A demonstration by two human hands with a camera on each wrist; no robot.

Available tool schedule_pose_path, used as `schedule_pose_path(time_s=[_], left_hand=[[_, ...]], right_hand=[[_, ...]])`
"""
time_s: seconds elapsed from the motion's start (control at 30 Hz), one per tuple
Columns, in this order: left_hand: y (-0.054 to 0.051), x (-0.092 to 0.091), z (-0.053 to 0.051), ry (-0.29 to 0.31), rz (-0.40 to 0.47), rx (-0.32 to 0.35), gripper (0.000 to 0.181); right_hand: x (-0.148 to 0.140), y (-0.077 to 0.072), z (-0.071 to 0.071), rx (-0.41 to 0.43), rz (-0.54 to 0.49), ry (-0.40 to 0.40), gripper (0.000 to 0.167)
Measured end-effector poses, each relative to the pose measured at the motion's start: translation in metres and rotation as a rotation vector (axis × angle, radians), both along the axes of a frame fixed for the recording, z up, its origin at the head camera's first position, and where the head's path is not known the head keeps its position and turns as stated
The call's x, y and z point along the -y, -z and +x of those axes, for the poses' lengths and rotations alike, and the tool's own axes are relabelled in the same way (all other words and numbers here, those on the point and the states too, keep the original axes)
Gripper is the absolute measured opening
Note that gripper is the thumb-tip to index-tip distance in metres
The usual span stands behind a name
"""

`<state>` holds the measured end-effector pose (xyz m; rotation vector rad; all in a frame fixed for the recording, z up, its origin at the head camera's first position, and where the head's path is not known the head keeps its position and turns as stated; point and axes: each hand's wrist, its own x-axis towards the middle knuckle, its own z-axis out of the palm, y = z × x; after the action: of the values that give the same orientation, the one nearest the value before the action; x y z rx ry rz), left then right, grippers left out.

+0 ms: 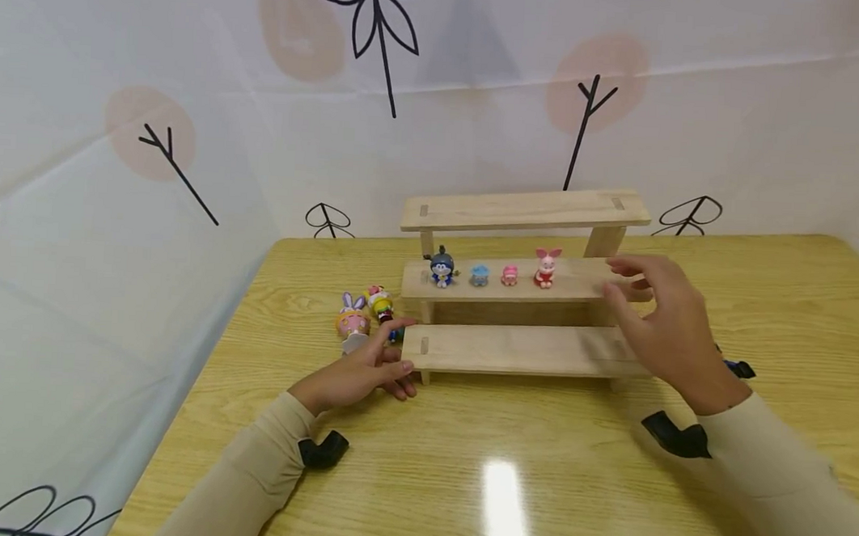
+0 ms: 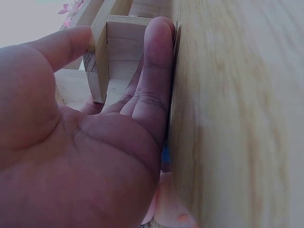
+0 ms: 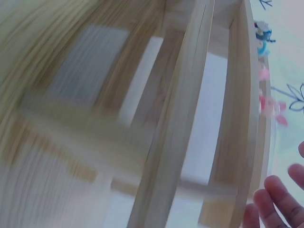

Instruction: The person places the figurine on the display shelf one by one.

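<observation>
A three-step wooden shelf point(image 1: 512, 352) stands on the table. My left hand point(image 1: 357, 373) holds the left end of its bottom step, thumb at the front corner and index finger at the back corner; in the left wrist view the other fingers reach low beside the table. My right hand point(image 1: 663, 317) hovers by the right end of the middle step, fingers bent and apart, holding nothing. On the middle step stand a figurine with a dark cap point(image 1: 441, 269), a small light-blue figurine point(image 1: 479, 275), a small pink figurine point(image 1: 510, 275) and a pink long-eared figurine in red point(image 1: 546, 269).
Left of the shelf lie a rabbit-eared figurine point(image 1: 353, 321) and a yellow-haired figurine point(image 1: 380, 302), with a partly hidden blue-green item beside them. A dark-blue object point(image 1: 741, 368) shows behind my right wrist. Patterned white cloth point(image 1: 480, 133) hangs behind the table point(image 1: 419, 470).
</observation>
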<state>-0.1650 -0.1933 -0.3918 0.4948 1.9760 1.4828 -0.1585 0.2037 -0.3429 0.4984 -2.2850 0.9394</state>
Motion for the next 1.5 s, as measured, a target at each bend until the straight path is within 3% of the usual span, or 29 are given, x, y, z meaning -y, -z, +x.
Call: schedule_pose_path(time_s=[0.13, 0.23, 0.4, 0.57, 0.8, 0.93, 1.03, 1.23, 1.5], left_hand=[[0.000, 0.000, 0.000, 0.008, 0.006, -0.010, 0.070], [0.001, 0.000, 0.000, 0.006, 0.004, -0.014, 0.070], [0.002, 0.001, 0.000, 0.004, -0.004, -0.012, 0.068], [0.003, 0.001, 0.000, 0.007, -0.004, -0.011, 0.070], [0.000, 0.002, 0.001, -0.004, -0.005, -0.006, 0.070], [-0.001, 0.002, 0.002, -0.003, -0.003, -0.005, 0.070], [-0.001, 0.001, 0.002, -0.003, 0.002, -0.005, 0.070], [0.000, 0.001, 0.000, -0.004, 0.007, 0.002, 0.071], [0.000, 0.001, 0.001, 0.006, 0.015, 0.007, 0.072]], right_hand=[[-0.024, 0.002, 0.005, -0.007, 0.065, 0.043, 0.027], [-0.044, 0.003, 0.007, 0.055, 0.097, 0.059, 0.021], [-0.082, 0.003, 0.009, 0.272, 0.155, 0.089, 0.023], [-0.121, 0.009, 0.002, 0.485, 0.214, 0.148, 0.033], [-0.158, 0.026, -0.007, 0.644, 0.303, 0.018, 0.026], [-0.166, 0.033, -0.007, 0.812, 0.322, -0.059, 0.032], [-0.167, 0.035, -0.006, 0.888, 0.343, -0.081, 0.037], [-0.167, 0.037, -0.007, 0.922, 0.379, -0.075, 0.048], [-0.167, 0.041, -0.004, 0.889, 0.388, -0.108, 0.049]])
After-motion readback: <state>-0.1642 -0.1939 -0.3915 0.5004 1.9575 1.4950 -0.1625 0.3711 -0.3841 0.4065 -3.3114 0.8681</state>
